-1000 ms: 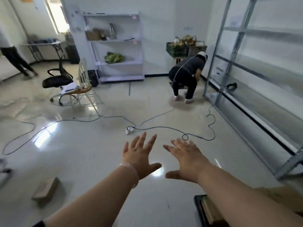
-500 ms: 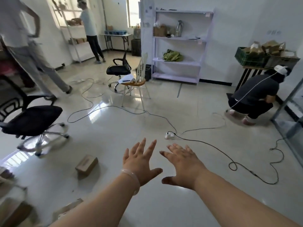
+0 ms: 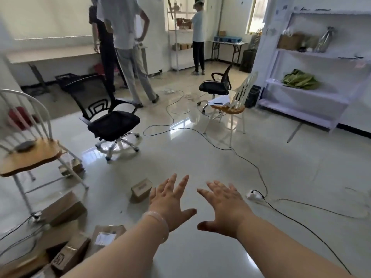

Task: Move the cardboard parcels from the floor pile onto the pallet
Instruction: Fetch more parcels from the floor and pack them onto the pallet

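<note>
The cardboard parcels (image 3: 64,210) lie in a loose heap on the glossy floor (image 3: 200,161) at lower left, beside the legs of a white spindle-back chair (image 3: 30,151). A labelled parcel (image 3: 107,234) lies flat at the heap's near edge. One small parcel (image 3: 141,190) sits apart from the heap, just left of your left hand (image 3: 170,203).

You hold both arms out over the floor, palms down. Your left hand, a clear bangle (image 3: 158,223) at its wrist, has its grip apart, fingers spread and holding nothing. Your right hand (image 3: 224,207) is likewise splayed and touches nothing. The hands are near each other, not touching.

A black cable (image 3: 259,173) crosses the floor to a white power strip (image 3: 254,194) just right of your right hand. A black office chair (image 3: 112,121) stands mid-floor, and a second wooden chair (image 3: 230,106) with papers on its seat stands farther back. A pale shelf unit (image 3: 313,93) lines the right wall, a green bundle (image 3: 300,80) on its middle shelf. Two people (image 3: 124,47) stand at back left, and a third person (image 3: 197,33) faces a distant rack.
</note>
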